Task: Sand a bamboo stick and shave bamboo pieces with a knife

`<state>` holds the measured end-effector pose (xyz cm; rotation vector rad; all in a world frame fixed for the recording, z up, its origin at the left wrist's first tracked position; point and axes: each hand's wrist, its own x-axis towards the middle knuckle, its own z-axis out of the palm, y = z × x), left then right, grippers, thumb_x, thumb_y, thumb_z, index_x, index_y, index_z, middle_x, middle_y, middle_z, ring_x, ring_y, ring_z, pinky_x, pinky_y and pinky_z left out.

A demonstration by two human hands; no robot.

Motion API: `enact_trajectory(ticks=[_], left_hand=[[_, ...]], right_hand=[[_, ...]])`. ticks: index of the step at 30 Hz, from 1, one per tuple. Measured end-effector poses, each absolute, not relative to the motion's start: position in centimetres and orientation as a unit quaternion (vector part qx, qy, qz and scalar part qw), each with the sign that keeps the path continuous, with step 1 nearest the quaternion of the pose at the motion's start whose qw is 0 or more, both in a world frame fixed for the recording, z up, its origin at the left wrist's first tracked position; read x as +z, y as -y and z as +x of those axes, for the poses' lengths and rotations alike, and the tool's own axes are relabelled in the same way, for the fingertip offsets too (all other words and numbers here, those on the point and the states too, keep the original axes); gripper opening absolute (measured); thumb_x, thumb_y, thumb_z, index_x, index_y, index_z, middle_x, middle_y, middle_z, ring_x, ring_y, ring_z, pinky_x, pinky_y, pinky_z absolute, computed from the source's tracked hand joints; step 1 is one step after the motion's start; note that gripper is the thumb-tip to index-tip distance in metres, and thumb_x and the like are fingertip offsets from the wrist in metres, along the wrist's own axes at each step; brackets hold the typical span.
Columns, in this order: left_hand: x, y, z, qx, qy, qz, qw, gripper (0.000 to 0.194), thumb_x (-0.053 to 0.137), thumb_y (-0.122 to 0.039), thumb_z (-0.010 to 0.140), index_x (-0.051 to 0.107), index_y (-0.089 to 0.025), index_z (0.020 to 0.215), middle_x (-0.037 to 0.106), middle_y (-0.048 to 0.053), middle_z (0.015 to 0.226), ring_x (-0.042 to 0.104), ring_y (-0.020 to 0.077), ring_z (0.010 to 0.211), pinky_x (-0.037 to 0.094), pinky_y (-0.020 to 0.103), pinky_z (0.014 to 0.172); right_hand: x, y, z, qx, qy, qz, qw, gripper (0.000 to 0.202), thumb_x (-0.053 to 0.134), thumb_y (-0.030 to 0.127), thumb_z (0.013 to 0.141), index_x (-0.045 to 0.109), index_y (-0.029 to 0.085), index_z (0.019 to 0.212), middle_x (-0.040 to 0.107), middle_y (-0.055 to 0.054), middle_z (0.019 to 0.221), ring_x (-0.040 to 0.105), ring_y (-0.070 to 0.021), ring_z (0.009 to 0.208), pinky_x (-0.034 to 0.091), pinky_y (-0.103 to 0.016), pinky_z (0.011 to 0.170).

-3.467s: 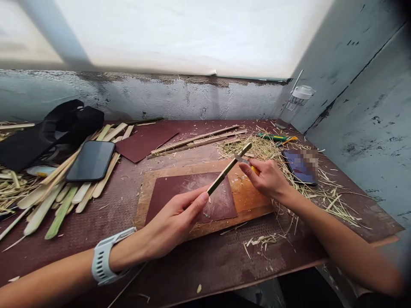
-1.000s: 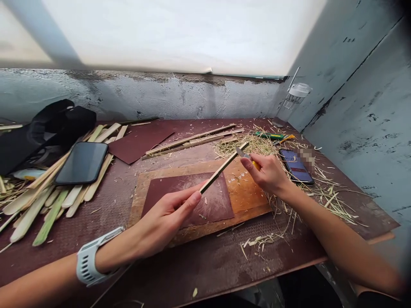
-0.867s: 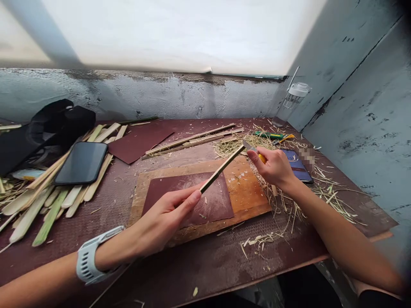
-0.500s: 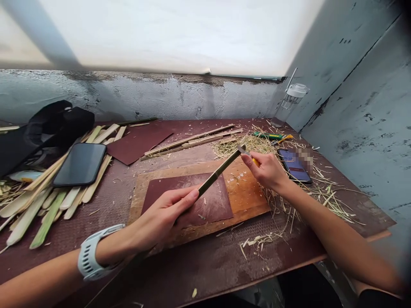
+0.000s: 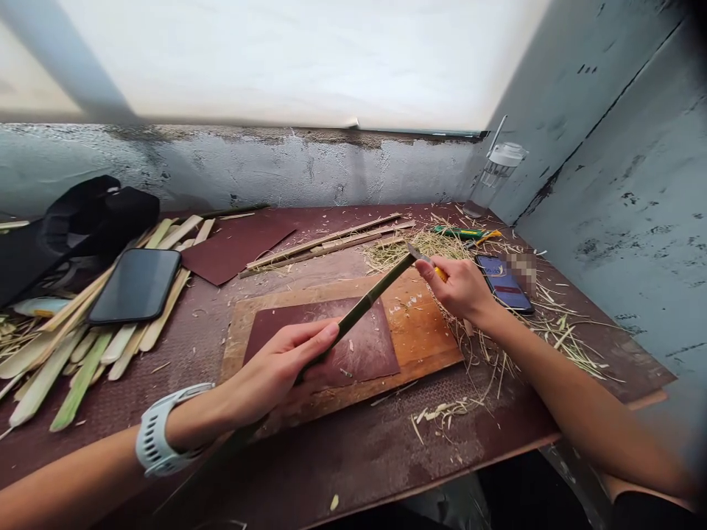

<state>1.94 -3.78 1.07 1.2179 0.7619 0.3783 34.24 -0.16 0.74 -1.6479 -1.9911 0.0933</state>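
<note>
My left hand (image 5: 292, 357) is closed round a long green bamboo strip (image 5: 367, 300), which slants up to the right over a wooden board (image 5: 425, 331). In my right hand (image 5: 461, 291) is a utility knife (image 5: 440, 273) with a yellow handle, mostly hidden by the fingers. Its blade meets the far tip of the strip. Beneath the strip, a dark red sheet (image 5: 276, 331) like sandpaper lies on the board. The strip's near end runs back under my left wrist.
Flat bamboo strips (image 5: 71, 383) are piled on the left, with a black phone (image 5: 135, 285) on top. Thin shavings (image 5: 398, 254) lie behind my right hand, near a second phone (image 5: 502, 283), a green cutter (image 5: 461, 233) and a clear bottle (image 5: 491, 180). Walls bound the back and right.
The bamboo strip has turned slightly in my left hand, showing more of its dark green face. Both hands keep nearly the same places, and the view has shifted a little.
</note>
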Motion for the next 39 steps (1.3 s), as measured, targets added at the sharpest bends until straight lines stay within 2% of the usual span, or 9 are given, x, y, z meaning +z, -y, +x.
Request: enact_trajectory(ticks=[5, 10, 14, 19, 23, 30, 34, 39], left_hand=[[1.0, 3.9, 1.9, 0.168, -0.343, 0.548, 0.744, 0.051, 0.05, -0.067, 0.103, 0.047, -0.02, 0.083, 0.037, -0.008, 0.064, 0.027, 0.003, 0.039, 0.028, 0.014, 0.032], [1.1, 3.6, 2.3, 0.168, -0.336, 0.536, 0.756, 0.052, 0.051, -0.066, 0.103, 0.043, -0.021, 0.077, 0.036, -0.009, 0.058, 0.024, 0.0031, 0.035, 0.025, 0.014, 0.029], [1.4, 3.7, 2.4, 0.171, -0.332, 0.523, 0.766, 0.052, 0.053, -0.066, 0.102, 0.043, -0.021, 0.076, 0.034, -0.009, 0.057, 0.02, 0.003, 0.035, 0.025, 0.014, 0.028], [2.8, 5.3, 1.9, 0.138, -0.321, 0.495, 0.795, 0.047, 0.052, -0.066, 0.102, 0.048, -0.022, 0.088, 0.039, -0.009, 0.066, 0.022, 0.0018, 0.037, 0.025, 0.013, 0.03], [2.8, 5.6, 2.1, 0.179, -0.352, 0.489, 0.778, 0.043, 0.054, -0.068, 0.1, 0.048, -0.025, 0.105, 0.047, -0.008, 0.077, 0.024, 0.0013, 0.037, 0.024, 0.013, 0.03], [1.7, 5.6, 2.6, 0.193, -0.359, 0.512, 0.756, 0.046, 0.05, -0.069, 0.102, 0.047, -0.023, 0.101, 0.054, -0.004, 0.081, 0.027, 0.0014, 0.04, 0.026, 0.014, 0.033], [1.9, 6.1, 3.0, 0.198, -0.353, 0.506, 0.762, 0.047, 0.049, -0.07, 0.102, 0.049, -0.023, 0.101, 0.05, -0.006, 0.072, 0.025, 0.0025, 0.04, 0.024, 0.014, 0.034], [1.9, 6.0, 3.2, 0.179, -0.367, 0.518, 0.752, 0.054, 0.043, -0.073, 0.102, 0.05, -0.021, 0.088, 0.034, -0.01, 0.05, 0.018, 0.0046, 0.037, 0.02, 0.014, 0.034]], right_hand=[[0.4, 0.5, 33.6, 0.063, 0.763, -0.587, 0.262, 0.06, 0.041, 0.074, 0.1, 0.04, 0.026, 0.065, 0.042, 0.002, 0.053, 0.038, -0.0141, 0.05, 0.025, -0.034, 0.055], [0.6, -0.5, 34.9, 0.023, 0.735, -0.626, 0.259, 0.063, 0.039, 0.076, 0.099, 0.037, 0.026, 0.063, 0.039, 0.002, 0.053, 0.036, -0.0151, 0.051, 0.022, -0.034, 0.056], [0.8, -1.3, 35.8, 0.014, 0.731, -0.63, 0.263, 0.063, 0.04, 0.075, 0.099, 0.037, 0.026, 0.061, 0.042, 0.001, 0.053, 0.034, -0.0151, 0.051, 0.021, -0.034, 0.055], [1.2, -1.7, 37.1, 0.003, 0.67, -0.673, 0.314, 0.063, 0.037, 0.074, 0.1, 0.036, 0.026, 0.06, 0.039, 0.001, 0.051, 0.035, -0.0157, 0.05, 0.021, -0.035, 0.054], [1.3, -0.8, 35.8, 0.024, 0.691, -0.621, 0.368, 0.06, 0.039, 0.072, 0.102, 0.035, 0.026, 0.064, 0.039, 0.002, 0.055, 0.037, -0.0153, 0.054, 0.024, -0.035, 0.056], [0.9, 1.1, 32.2, 0.081, 0.751, -0.58, 0.304, 0.06, 0.041, 0.074, 0.1, 0.038, 0.025, 0.066, 0.04, 0.003, 0.054, 0.038, -0.0138, 0.051, 0.024, -0.034, 0.056], [1.0, 1.9, 31.3, 0.098, 0.773, -0.572, 0.256, 0.058, 0.04, 0.074, 0.1, 0.047, 0.024, 0.07, 0.041, 0.004, 0.054, 0.039, -0.0133, 0.049, 0.024, -0.033, 0.056], [0.5, 3.0, 30.1, 0.118, 0.806, -0.526, 0.244, 0.058, 0.042, 0.071, 0.102, 0.05, 0.023, 0.069, 0.047, 0.002, 0.054, 0.043, -0.013, 0.051, 0.025, -0.032, 0.056]])
